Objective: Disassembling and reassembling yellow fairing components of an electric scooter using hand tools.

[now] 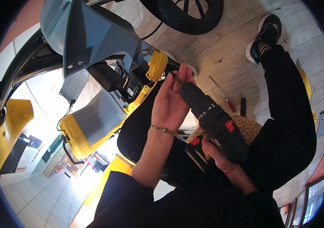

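Observation:
My right hand [217, 154] is wrapped around the handle of a black cordless drill [217, 123] with red buttons. The drill points up and to the left, its thin bit [176, 78] reaching between the fingers of my left hand [172, 104]. Thumb and fingers there close around the bit's end; whether a screw sits at the tip is too small to tell. Just beyond the fingertips is a yellow plastic bracket [157, 65] on a grey and yellow scooter-like vehicle [97, 117]. Its opened body shows black electronic parts [129, 89].
A screwdriver with a red handle [230, 106] lies on the tiled floor right of the drill. Under the drill is a round woven seat [247, 127]. A black wheel [192, 17] stands at the far side, and a thick black tube [36, 70] runs along the left.

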A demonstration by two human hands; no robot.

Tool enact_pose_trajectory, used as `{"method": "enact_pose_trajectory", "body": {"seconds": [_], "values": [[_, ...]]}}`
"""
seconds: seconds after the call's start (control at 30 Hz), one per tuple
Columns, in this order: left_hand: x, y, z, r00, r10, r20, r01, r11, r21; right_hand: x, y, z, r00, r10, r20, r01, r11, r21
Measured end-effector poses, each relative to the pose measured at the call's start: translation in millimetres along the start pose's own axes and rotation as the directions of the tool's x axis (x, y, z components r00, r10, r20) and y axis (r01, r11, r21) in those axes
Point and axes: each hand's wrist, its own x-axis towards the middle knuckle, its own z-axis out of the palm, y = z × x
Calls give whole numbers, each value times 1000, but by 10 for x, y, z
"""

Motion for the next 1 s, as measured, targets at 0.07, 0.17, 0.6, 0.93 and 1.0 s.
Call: {"method": "enact_pose_trajectory", "body": {"seconds": [0.07, 0.17, 0.6, 0.93, 1.0], "values": [[0, -18, 15, 1000, 5, -17, -5, 1000, -10, 34, -9, 54, 994, -64, -87, 61, 997, -41], [-2, -34, 23, 1000, -4, -11, 4, 999, -43, 56, -17, 100, 988, -55, -141, 33, 988, -152], [61, -11, 42, 997, 70, -20, -67, 986, 150, 125, -79, -13, 992, -107, -70, 81, 949, -306], [370, 90, -7, 969, 213, -121, -209, 977, 44, 688, -107, -202, 987, -115, -111, 160, 731, 663], [414, 73, 40, 973, 210, -99, -205, 977, 57, 738, -135, -239, 995, -73, -69, 100, 635, 766]]}}
